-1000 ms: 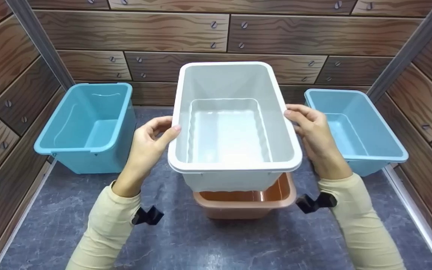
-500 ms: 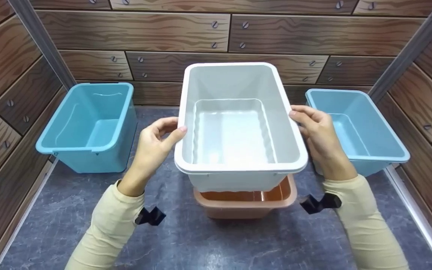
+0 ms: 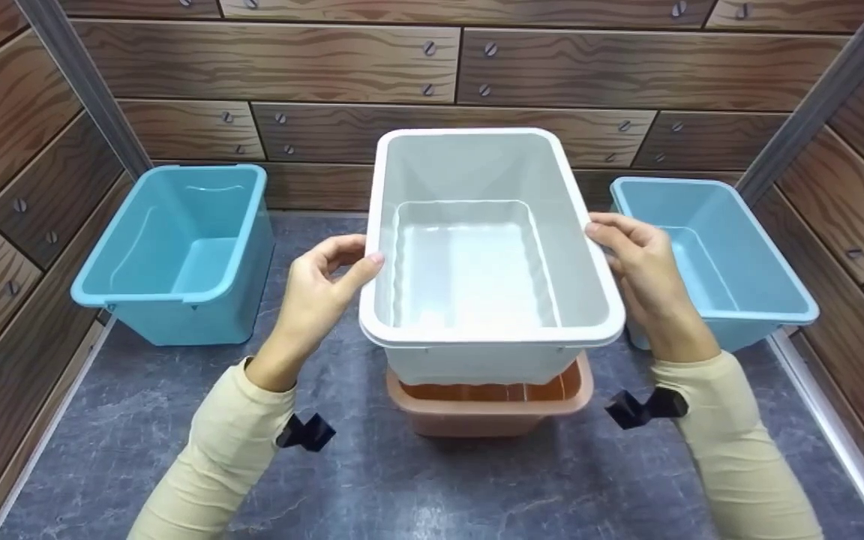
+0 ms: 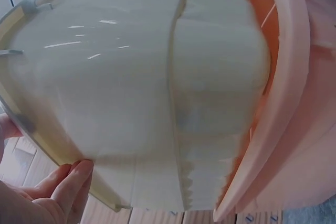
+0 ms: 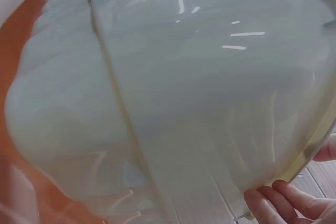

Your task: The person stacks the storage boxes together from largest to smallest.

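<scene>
- White bin is the mover: in the head view it has shifted to the person's right over the last second, rim a touch lower. Small change.
- It's now closer to centred over the orange bin; a second ago it sat more to the left of it.
- Left hand: moved along with it, grasping the left rim. Thumb on top; fingers against the outer wall under the rim in the left wrist view.
- Right hand: same shift, holding the right rim, fingers against the outer wall. Neither hand has let go.
- White bin location: held up between both hands, base at or just inside the orange bin's mouth. Contact between the two: can't tell. Not seated, since much of its wall stands above the orange rim.
- Orange bin hasn't moved; stands on the counter, front wall and a strip of its inside showing below the white base.
- Left blue bin and right blue bin also unchanged, one each side, both apart from the white bin.
- Judgement: reads as a sideways adjustment under a two-handed grip, alignment better, white bin not yet put down.
</scene>
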{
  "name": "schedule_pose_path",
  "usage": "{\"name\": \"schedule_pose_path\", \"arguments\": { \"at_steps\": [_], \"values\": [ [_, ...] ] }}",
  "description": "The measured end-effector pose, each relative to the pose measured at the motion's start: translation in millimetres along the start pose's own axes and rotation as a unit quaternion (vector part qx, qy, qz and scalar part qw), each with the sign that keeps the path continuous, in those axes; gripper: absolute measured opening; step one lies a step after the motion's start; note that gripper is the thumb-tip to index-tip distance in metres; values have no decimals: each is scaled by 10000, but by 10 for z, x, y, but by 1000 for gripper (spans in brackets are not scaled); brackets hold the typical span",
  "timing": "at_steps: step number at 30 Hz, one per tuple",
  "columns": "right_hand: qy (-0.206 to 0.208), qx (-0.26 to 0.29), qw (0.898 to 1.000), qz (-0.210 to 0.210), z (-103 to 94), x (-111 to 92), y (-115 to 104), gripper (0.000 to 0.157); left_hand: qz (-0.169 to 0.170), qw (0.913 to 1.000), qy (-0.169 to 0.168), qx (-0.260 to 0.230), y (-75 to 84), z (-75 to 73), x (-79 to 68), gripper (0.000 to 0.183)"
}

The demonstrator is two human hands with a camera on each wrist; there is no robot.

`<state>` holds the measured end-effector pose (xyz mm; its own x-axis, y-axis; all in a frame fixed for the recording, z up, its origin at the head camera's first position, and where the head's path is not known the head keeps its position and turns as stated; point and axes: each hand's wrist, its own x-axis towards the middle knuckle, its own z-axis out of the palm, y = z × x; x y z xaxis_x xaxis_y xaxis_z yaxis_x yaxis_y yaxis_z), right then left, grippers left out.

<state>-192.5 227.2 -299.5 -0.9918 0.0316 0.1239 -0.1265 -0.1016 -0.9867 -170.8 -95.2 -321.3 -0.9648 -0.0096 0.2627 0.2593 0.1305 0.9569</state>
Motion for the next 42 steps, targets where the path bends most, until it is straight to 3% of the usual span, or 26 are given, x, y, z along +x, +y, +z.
{"name": "schedule_pose_path", "arguments": {
  "at_steps": [11, 42],
  "values": [
    [115, -79, 9999, 25, -31, 12, 35, 26, -61, 9996, -51, -282, -32, 41, -4, 32],
    [106, -86, 9996, 240, -114, 27, 148, 30, -194, 9995, -185, -156, -128, 114, -20, 31]
  ]
}}
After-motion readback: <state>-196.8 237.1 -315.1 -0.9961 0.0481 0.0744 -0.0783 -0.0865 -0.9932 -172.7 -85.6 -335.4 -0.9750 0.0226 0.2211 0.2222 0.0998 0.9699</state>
